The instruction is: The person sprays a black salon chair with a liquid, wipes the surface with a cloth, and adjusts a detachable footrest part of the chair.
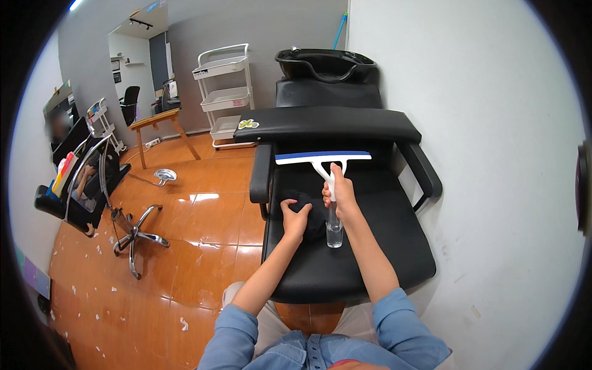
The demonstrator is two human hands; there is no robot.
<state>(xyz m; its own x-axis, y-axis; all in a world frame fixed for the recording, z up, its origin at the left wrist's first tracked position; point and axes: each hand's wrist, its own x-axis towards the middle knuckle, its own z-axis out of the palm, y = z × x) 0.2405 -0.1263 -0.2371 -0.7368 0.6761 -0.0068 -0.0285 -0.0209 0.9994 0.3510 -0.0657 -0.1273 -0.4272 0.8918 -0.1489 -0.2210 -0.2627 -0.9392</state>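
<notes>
My right hand [341, 190] is wrapped round the white handle of a spray squeegee [324, 158], above the seat of a black salon wash chair [370, 265]. The squeegee's blade is white and blue and lies crosswise, beyond the hand. From the near end of the handle, a clear bottle [334, 233] with some liquid points back toward me. To the left, my left hand [296, 217] curls its fingers on a black cloth [316, 223] at the seat. Against the black upholstery, the cloth's outline is hard to make out.
A padded black board [333, 125] spans the chair's armrests, with the black wash basin [327, 63] behind. Farther left stand a white three-tier trolley [226, 98] and a wooden-framed mirror stand [154, 120]. A chrome-based salon chair [134, 240] is at left; a white wall rises on the right.
</notes>
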